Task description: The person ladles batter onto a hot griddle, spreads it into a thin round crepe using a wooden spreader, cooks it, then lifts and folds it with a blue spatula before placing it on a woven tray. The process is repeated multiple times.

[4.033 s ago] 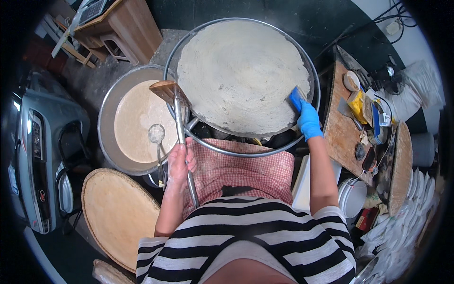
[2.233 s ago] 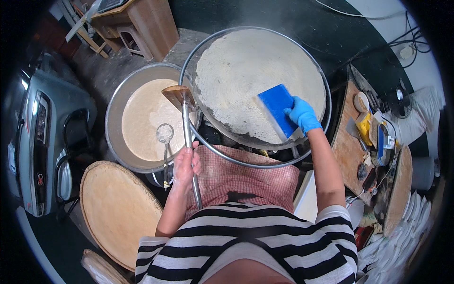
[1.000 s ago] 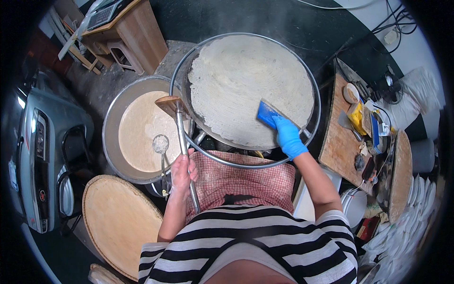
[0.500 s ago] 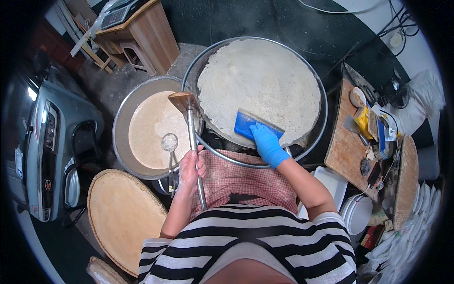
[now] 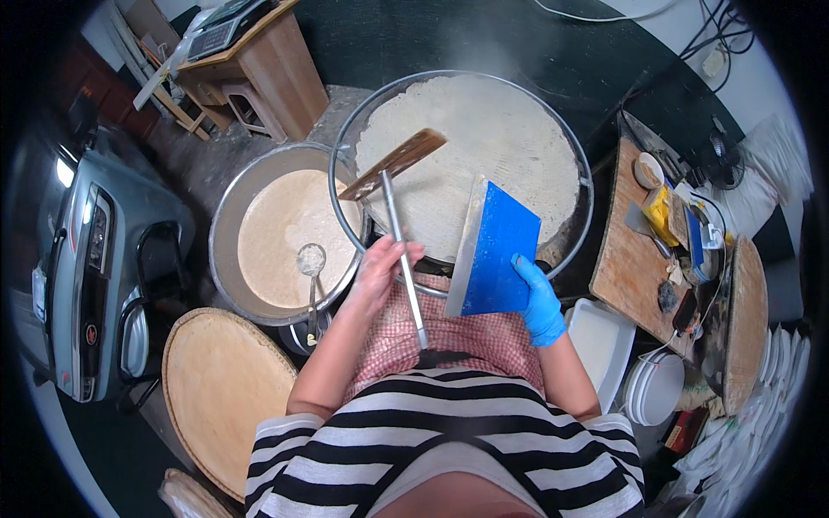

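Observation:
My left hand grips the metal handle of a spreader, whose brown blade slants over the left part of the batter-coated round griddle inside a metal ring. My right hand, in a blue glove, holds a wide blue scraper upright at the griddle's near right edge, its pale edge toward the left. Steam rises from the far part of the griddle. To the left, a large metal basin holds pale batter with a ladle in it.
A cluttered wooden board is at right, above a white tub and stacked buckets. A round woven tray lies lower left, beside a grey vehicle or machine. A wooden desk stands behind the basin; cables hang at upper right.
My left hand has raised the spreader rightward over the griddle. My right hand moved the scraper leftward across the near side, then lifted it upright and drew it back toward me.

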Demonstrator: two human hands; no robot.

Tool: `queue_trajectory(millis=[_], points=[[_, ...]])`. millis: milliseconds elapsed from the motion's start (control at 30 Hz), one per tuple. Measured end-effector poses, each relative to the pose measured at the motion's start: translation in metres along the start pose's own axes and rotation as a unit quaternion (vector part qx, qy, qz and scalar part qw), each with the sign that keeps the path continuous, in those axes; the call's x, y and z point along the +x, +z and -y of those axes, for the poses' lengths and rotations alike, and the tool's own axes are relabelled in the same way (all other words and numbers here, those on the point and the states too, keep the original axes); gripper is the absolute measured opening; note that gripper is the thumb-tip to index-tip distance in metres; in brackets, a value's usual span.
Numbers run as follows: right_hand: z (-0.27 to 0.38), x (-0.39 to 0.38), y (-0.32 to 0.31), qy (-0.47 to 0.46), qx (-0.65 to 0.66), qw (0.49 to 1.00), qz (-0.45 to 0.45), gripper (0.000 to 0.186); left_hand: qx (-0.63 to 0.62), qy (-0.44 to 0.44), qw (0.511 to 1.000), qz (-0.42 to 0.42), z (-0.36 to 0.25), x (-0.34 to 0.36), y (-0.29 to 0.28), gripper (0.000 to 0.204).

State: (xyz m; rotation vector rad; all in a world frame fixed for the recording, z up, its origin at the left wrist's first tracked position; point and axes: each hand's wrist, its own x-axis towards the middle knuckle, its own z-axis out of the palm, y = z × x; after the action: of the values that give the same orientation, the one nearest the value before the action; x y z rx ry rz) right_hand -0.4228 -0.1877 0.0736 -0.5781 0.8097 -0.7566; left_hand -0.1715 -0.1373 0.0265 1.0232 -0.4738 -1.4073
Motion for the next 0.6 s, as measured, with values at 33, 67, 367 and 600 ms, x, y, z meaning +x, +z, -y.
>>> queue_trajectory(millis=[33,67,367,600], points=[[-0.005,-0.003,0.0,0.002,0.046,0.999,0.013,0.042,-0.004,-0.003,1.0,0.012,0.005,0.008,0.011,0.038],[-0.009,-0.006,0.001,0.006,0.05,0.999,0.008,0.043,0.018,0.009,1.0,0.022,0.013,0.014,0.025,0.031],[-0.02,-0.063,-0.029,-0.08,-0.127,0.985,-0.082,0.043,0.283,-0.018,0.875,0.392,0.082,0.01,0.115,0.024],[-0.047,-0.158,-0.088,-0.134,0.085,0.926,-0.343,0.048,0.275,-0.089,0.92,0.264,0.123,-0.017,0.056,0.027]])
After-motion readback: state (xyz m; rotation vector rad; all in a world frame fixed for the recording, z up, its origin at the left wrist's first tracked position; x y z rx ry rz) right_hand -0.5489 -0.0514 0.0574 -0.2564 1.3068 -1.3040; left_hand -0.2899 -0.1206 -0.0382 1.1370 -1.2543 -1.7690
